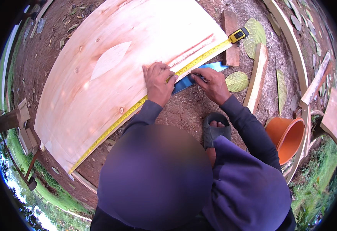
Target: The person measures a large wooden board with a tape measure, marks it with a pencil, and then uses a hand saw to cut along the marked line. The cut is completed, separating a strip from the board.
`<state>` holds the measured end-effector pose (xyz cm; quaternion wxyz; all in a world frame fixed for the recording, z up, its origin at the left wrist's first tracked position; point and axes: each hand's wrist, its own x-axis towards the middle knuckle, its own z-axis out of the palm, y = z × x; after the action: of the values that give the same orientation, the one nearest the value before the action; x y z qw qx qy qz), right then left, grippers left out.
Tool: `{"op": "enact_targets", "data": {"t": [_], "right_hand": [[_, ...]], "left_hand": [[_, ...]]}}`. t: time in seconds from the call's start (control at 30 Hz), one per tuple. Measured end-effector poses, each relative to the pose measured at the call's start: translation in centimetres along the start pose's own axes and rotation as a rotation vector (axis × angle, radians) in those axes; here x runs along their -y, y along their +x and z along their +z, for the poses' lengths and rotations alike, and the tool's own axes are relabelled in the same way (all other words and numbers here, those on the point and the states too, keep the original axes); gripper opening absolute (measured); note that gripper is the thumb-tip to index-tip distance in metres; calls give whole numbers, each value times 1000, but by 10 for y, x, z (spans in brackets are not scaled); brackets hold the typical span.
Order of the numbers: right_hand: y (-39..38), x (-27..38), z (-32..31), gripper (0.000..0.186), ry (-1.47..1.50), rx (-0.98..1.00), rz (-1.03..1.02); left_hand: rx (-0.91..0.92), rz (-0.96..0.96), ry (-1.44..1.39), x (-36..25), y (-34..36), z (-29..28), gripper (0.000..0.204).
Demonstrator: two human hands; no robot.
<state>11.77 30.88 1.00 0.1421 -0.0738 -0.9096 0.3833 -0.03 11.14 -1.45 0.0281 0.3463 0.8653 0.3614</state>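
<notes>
Set outdoors in daylight on bare brown earth (32,73), strewn with broad leaves (255,37) toward the right, edged by green grass (315,178) at both lower sides, with bright sky (45,221) at lower left.

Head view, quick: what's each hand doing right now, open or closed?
Left hand: open, laid across the tape on the board.
Right hand: closed, fingers pinching a thin dark thing, too small to identify.

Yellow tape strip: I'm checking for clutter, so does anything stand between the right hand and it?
Nothing visible does. The right hand is at the near edge of the plywood sheet, close beside the tape strip. The blue saw blade lies lower, below the sheet's top surface.
</notes>
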Motion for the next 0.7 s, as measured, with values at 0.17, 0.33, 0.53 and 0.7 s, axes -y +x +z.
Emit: {"op": "enact_targets", "data": {"t": [0.17, 0.33, 0.53, 0.7], "right_hand": [[18, -4, 5, 18, -145, 88, -142], [22, -14, 8, 13, -154, -2, -273], [24, -14, 10, 9, -186, 31, -293], [26, -13, 10, 9, -233, 52, -270]], "left_hand": [[-17, -26, -2, 2, 0, 4, 14], [-37, -20, -21, 3, 0, 7, 15], [-38, -18, 1, 5, -1, 7, 15], [-47, -16, -14, 5, -1, 8, 15]]}}
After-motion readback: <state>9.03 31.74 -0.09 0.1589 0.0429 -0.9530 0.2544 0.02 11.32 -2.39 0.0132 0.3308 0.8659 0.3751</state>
